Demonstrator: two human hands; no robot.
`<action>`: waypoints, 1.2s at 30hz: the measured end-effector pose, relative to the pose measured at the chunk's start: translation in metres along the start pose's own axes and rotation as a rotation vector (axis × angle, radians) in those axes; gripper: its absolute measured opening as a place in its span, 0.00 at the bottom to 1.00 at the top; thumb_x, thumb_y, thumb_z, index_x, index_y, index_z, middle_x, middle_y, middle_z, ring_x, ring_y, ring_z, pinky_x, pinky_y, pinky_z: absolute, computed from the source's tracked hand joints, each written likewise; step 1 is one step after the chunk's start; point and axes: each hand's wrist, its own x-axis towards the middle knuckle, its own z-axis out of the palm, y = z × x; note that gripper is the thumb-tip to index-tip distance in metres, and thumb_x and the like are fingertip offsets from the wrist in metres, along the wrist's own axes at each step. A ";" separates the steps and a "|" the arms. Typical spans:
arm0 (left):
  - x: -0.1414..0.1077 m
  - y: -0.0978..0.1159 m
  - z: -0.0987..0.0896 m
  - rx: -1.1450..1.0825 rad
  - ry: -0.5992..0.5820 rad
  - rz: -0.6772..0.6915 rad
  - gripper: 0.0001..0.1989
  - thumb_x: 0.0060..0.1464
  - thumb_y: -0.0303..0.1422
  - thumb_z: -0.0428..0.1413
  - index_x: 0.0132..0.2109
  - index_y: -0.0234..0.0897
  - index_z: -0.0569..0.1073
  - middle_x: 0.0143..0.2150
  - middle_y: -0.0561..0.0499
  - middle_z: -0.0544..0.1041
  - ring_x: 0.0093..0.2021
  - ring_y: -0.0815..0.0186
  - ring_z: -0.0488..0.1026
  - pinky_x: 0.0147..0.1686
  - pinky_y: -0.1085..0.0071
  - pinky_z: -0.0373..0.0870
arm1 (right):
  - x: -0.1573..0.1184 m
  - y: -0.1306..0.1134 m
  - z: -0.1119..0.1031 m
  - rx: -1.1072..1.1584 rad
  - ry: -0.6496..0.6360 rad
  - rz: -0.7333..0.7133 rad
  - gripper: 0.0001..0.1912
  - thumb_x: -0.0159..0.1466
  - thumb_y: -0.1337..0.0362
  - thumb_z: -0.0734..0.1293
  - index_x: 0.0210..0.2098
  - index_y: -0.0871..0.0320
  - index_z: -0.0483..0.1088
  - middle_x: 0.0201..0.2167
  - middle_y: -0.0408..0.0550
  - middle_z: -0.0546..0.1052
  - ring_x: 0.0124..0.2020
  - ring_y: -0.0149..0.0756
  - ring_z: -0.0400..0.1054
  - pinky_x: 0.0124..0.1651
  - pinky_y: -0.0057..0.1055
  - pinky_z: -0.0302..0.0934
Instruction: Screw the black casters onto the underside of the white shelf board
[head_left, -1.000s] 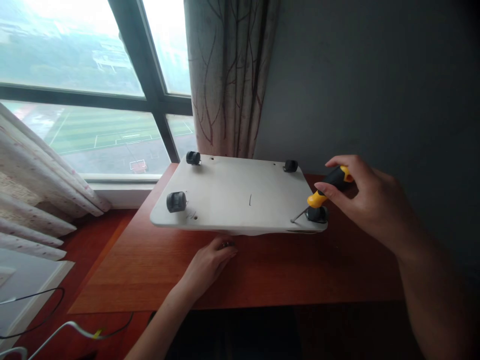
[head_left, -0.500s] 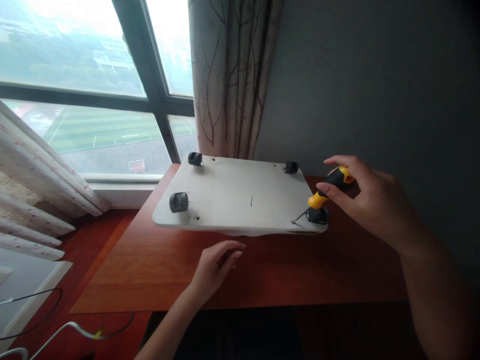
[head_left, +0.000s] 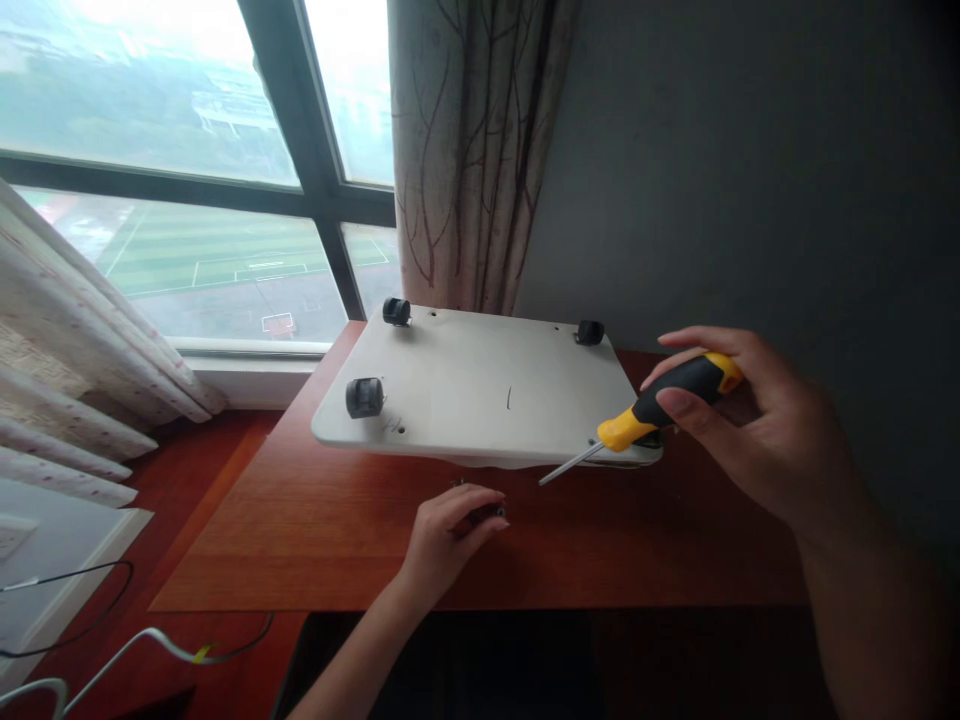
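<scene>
My right hand is closed round the black and yellow handle of a screwdriver. The shaft slants down to the left, its tip in the air just off the board's near edge. My left hand is pinched over the table in front of the board, a small metal part showing between the fingertips; it looks like a screw, though too small to be sure. A white board lies with black casters up: near left, far left and far right. The screwdriver mostly hides the near-right corner.
Under the board is a reddish wooden table. Behind it hangs a patterned curtain, with a grey wall to the right. A window and another curtain are on the left. Cables run by the floor.
The screwdriver tip has left the board's near-right corner and moved left and towards me, nearer my left hand. My left hand shifted slightly right, and the metal part in it shows more.
</scene>
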 end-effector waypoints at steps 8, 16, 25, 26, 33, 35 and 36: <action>-0.003 0.001 0.000 0.039 -0.006 0.088 0.06 0.57 0.27 0.63 0.42 0.37 0.79 0.37 0.50 0.81 0.31 0.71 0.78 0.27 0.82 0.72 | -0.014 -0.007 0.020 0.136 -0.114 0.002 0.18 0.64 0.52 0.70 0.52 0.47 0.71 0.41 0.45 0.80 0.41 0.41 0.75 0.40 0.33 0.73; 0.000 0.005 -0.002 0.074 0.025 0.125 0.05 0.56 0.26 0.64 0.40 0.35 0.78 0.35 0.50 0.81 0.29 0.72 0.76 0.27 0.81 0.70 | -0.019 -0.002 0.030 0.176 -0.128 0.022 0.18 0.64 0.52 0.71 0.53 0.46 0.70 0.43 0.45 0.78 0.43 0.41 0.75 0.43 0.34 0.72; -0.003 0.006 -0.002 0.094 0.041 0.143 0.05 0.57 0.27 0.63 0.41 0.36 0.78 0.35 0.50 0.81 0.29 0.72 0.76 0.27 0.81 0.70 | -0.016 -0.004 0.038 0.131 -0.130 0.018 0.19 0.64 0.50 0.71 0.51 0.47 0.70 0.40 0.44 0.78 0.42 0.39 0.74 0.42 0.32 0.71; -0.003 0.005 -0.001 0.097 0.038 0.151 0.04 0.57 0.27 0.63 0.41 0.35 0.78 0.35 0.50 0.80 0.28 0.73 0.75 0.26 0.81 0.70 | -0.015 -0.004 0.039 0.122 -0.127 0.016 0.19 0.63 0.49 0.71 0.51 0.47 0.70 0.39 0.44 0.78 0.41 0.39 0.74 0.41 0.32 0.71; -0.005 0.001 0.002 0.144 0.044 0.209 0.05 0.57 0.29 0.63 0.41 0.35 0.76 0.34 0.50 0.79 0.26 0.73 0.73 0.26 0.80 0.69 | -0.013 -0.007 0.046 0.096 -0.100 0.001 0.19 0.62 0.48 0.71 0.49 0.47 0.71 0.38 0.44 0.79 0.40 0.40 0.74 0.40 0.33 0.71; -0.005 0.001 0.002 0.153 0.058 0.204 0.05 0.57 0.29 0.63 0.41 0.35 0.76 0.34 0.50 0.80 0.25 0.74 0.73 0.25 0.80 0.68 | -0.012 -0.008 0.047 0.086 -0.088 0.003 0.19 0.62 0.48 0.71 0.49 0.48 0.71 0.38 0.44 0.79 0.39 0.39 0.74 0.39 0.33 0.71; -0.005 0.001 0.002 0.156 0.066 0.199 0.05 0.57 0.29 0.63 0.41 0.35 0.77 0.34 0.50 0.80 0.25 0.74 0.72 0.25 0.80 0.68 | -0.012 -0.009 0.047 0.080 -0.084 0.002 0.19 0.62 0.48 0.71 0.49 0.48 0.71 0.37 0.44 0.79 0.38 0.39 0.74 0.39 0.33 0.71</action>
